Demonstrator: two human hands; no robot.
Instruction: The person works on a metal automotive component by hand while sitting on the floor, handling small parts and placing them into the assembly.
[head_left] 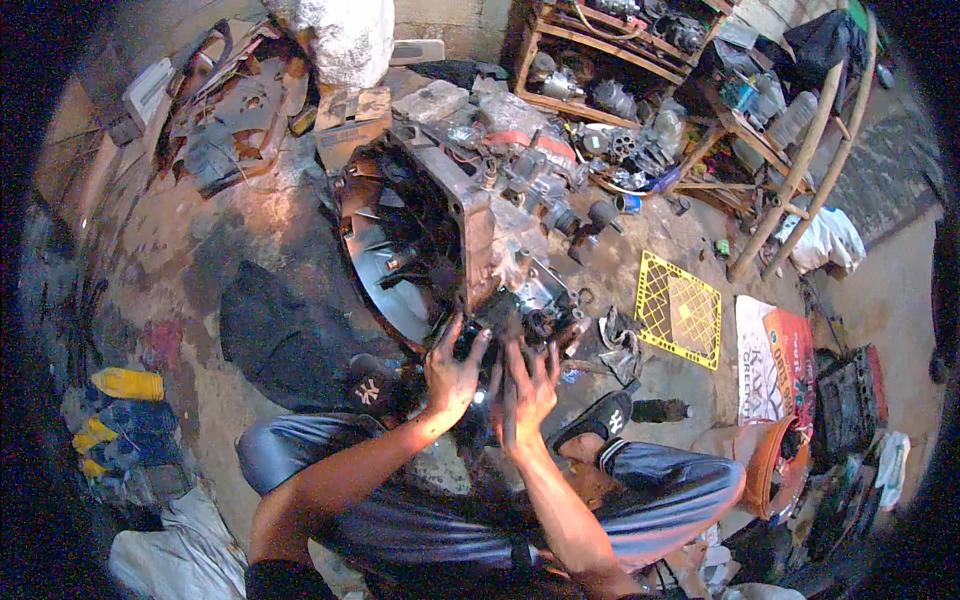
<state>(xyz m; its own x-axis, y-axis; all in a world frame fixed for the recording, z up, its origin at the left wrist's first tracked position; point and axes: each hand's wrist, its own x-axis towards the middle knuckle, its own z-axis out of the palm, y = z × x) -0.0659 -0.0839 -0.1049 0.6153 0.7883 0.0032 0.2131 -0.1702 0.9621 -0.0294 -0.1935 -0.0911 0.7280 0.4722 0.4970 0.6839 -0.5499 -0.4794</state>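
Note:
A large metal housing (470, 230) with a wide curved, dark-bladed opening stands on the floor in front of me. Both of my hands are at its near end, blackened with grease. My left hand (453, 372) has its fingers bent around a dark greasy part (540, 322). Close beside it, my right hand (526, 388) grips the same part from above, fingers somewhat spread. The part's shape is mostly hidden by the fingers and shadow. Just beyond the hands lies a shiny metal piece (540, 288) with small fittings around it.
To the right lie a yellow plastic grid (680, 310), a printed sheet (775, 360) and an orange bucket (775, 470). A wooden rack (590, 50) with metal parts stands behind. Yellow-capped bottles (128, 384) lie left. A cardboard box (352, 122) sits behind the housing.

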